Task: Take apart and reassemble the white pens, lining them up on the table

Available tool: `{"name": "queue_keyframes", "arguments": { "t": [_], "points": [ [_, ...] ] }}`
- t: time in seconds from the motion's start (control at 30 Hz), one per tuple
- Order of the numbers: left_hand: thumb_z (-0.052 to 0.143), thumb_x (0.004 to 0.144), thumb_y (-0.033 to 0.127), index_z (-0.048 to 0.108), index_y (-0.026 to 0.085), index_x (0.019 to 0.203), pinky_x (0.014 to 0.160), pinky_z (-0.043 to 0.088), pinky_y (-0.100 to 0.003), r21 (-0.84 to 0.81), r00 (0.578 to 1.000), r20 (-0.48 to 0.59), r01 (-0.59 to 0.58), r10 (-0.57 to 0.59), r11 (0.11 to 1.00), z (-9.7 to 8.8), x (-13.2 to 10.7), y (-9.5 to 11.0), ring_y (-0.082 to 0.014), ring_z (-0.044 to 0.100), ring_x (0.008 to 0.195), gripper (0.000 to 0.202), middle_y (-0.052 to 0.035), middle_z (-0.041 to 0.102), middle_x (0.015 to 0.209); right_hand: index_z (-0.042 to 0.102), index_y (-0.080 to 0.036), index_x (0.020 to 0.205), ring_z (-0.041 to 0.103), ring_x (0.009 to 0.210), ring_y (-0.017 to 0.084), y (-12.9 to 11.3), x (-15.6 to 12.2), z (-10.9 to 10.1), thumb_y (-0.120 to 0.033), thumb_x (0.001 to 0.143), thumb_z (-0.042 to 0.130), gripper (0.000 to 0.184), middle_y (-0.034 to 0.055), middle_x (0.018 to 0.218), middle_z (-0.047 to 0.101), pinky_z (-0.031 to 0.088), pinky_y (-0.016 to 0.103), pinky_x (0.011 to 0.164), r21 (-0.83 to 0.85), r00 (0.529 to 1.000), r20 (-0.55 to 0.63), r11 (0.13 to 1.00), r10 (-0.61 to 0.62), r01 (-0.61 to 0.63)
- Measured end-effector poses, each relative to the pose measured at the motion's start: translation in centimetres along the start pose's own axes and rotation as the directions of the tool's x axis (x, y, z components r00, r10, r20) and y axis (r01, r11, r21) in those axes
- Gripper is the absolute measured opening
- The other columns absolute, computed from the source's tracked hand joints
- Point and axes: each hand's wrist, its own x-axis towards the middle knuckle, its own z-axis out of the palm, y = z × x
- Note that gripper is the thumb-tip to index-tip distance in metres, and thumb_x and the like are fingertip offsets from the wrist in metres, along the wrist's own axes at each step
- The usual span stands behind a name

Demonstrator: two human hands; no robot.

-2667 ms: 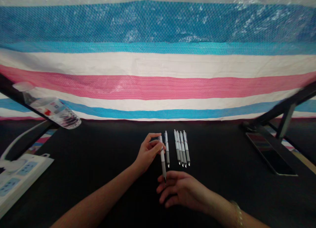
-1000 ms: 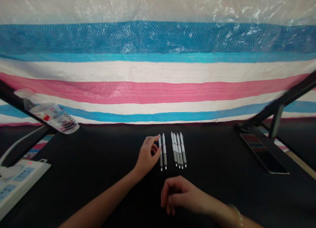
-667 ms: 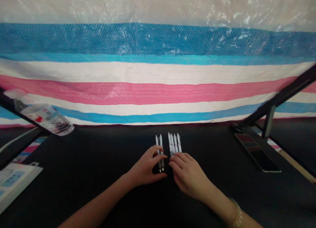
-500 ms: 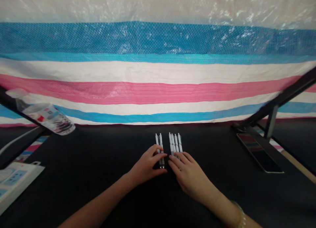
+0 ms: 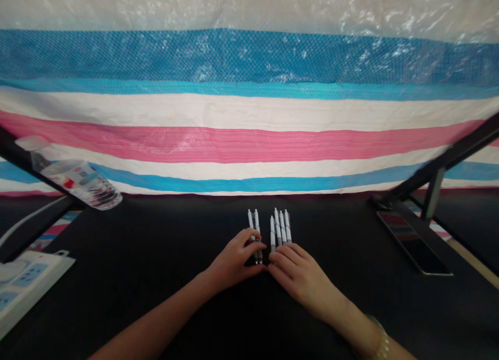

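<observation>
My left hand curls over two pens. My right hand lies over four pens. I can't tell whether either grips.

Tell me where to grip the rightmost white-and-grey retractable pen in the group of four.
Pinch the pen's exposed white barrel from its right side with the right hand: no pen lies on that side, while the neighbouring pens sit close along its left.

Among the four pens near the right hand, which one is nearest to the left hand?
The leftmost pen under the right hand: closest to the left hand, and its top end sits lower than the other three.
</observation>
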Motion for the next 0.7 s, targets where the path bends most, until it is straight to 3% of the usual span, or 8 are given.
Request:
{"name": "queue_keyframes", "arguments": {
  "t": [0.1, 0.17, 0.23, 0.3, 0.37, 0.43, 0.53, 0.7],
  "points": [
    [0.076, 0.082, 0.033, 0.068, 0.023, 0.117, 0.088, 0.053, -0.04, -0.001, 1.0, 0.007, 0.005, -0.005, 1.0, 0.1, -0.1, -0.1, -0.0258, 0.061, 0.1, 0.037, -0.0129, 0.059, 0.121, 0.064, -0.017, 0.106, 0.062, 0.083, 0.021, 0.0, -0.2, -0.8, -0.011, 0.1, 0.049, 0.017, 0.0092, 0.094, 0.068, 0.05, 0.035, 0.072, 0.101, 0.981, -0.159, 0.99, 0.114, -0.099],
    [0.079, 0.08, 0.034, 0.069, 0.023, 0.117, 0.088, 0.053, -0.041, -0.009, 1.0, 0.011, 0.009, -0.009, 1.0, 0.1, -0.1, -0.1, -0.0266, 0.061, 0.101, 0.04, -0.0128, 0.059, 0.121, 0.061, -0.019, 0.108, 0.06, 0.075, 0.019, -0.1, -0.8, -0.7, -0.009, 0.096, 0.057, 0.016, 0.0063, 0.087, 0.066, 0.049, 0.031, 0.064, 0.219, 0.93, -0.272, 0.957, 0.248, -0.192],
    [0.081, 0.078, 0.034, 0.069, 0.024, 0.118, 0.089, 0.052, -0.041, -0.043, 1.0, 0.001, 0.012, -0.012, 0.999, -0.1, 0.0, 0.0, -0.0275, 0.06, 0.104, 0.043, -0.0126, 0.06, 0.122, 0.058, -0.021, 0.104, 0.06, 0.068, 0.017, -0.5, -1.4, -0.3, -0.01, 0.092, 0.063, 0.017, 0.0027, 0.079, 0.063, 0.048, 0.029, 0.06, 0.349, 0.833, -0.362, 0.889, 0.418, -0.295],
    [0.079, 0.079, 0.032, 0.067, 0.024, 0.12, 0.087, 0.052, -0.039, -0.114, 0.997, -0.054, 0.042, -0.048, 0.993, -0.4, 0.1, 0.3, -0.026, 0.061, 0.101, 0.043, -0.0116, 0.062, 0.118, 0.056, -0.023, 0.101, 0.063, 0.064, 0.016, -0.9, -1.9, 0.2, -0.014, 0.091, 0.066, 0.016, 0.0006, 0.075, 0.064, 0.049, 0.028, 0.059, 0.467, 0.692, -0.395, 0.781, 0.604, -0.415],
    [0.075, 0.083, 0.029, 0.067, 0.022, 0.113, 0.077, 0.052, -0.033, -0.232, 0.975, -0.152, 0.122, -0.16, 0.965, -0.7, 0.3, 0.7, -0.0204, 0.062, 0.085, 0.033, -0.0078, 0.065, 0.102, 0.054, -0.024, 0.1, 0.067, 0.065, 0.017, -1.5, -2.0, 0.4, -0.02, 0.094, 0.065, 0.013, 0.001, 0.075, 0.067, 0.052, 0.03, 0.062, 0.6, 0.556, -0.357, 0.64, 0.751, -0.479],
    [0.072, 0.084, 0.029, 0.064, 0.021, 0.105, 0.065, 0.049, -0.027, -0.44, 0.92, -0.213, 0.21, -0.328, 0.873, -1.0, 0.5, 1.1, -0.0149, 0.058, 0.068, 0.023, -0.0028, 0.064, 0.087, 0.051, -0.024, 0.101, 0.07, 0.069, 0.018, -2.1, -1.8, 0.3, -0.024, 0.097, 0.061, 0.011, 0.0022, 0.078, 0.07, 0.055, 0.032, 0.066, 0.753, 0.482, -0.266, 0.492, 0.835, -0.436],
    [0.073, 0.084, 0.035, 0.061, 0.019, 0.106, 0.055, 0.044, -0.023, -0.782, 0.831, -0.136, 0.244, -0.539, 0.573, -1.4, 1.0, 1.7, -0.0112, 0.054, 0.056, 0.03, 0.0008, 0.063, 0.076, 0.048, -0.024, 0.095, 0.072, 0.067, 0.018, -3.0, -1.0, 0.1, -0.032, 0.098, 0.061, 0.016, 0.0021, 0.078, 0.072, 0.055, 0.029, 0.06, 0.899, 0.458, -0.084, 0.266, 0.885, -0.348],
    [0.088, 0.07, 0.034, 0.072, 0.014, 0.09, 0.055, 0.044, -0.019, -0.956, 0.741, -0.027, 0.177, -0.671, 0.234, -2.0, 1.7, 3.4, -0.008, 0.055, 0.057, 0.032, 0.0004, 0.064, 0.068, 0.045, -0.022, 0.084, 0.072, 0.065, 0.02, -4.2, -0.1, 0.8, -0.047, 0.093, 0.066, 0.034, 0.0034, 0.076, 0.071, 0.052, 0.025, 0.052, 0.934, 0.512, 0.294, -0.127, 0.807, -0.335]
  ]
}}
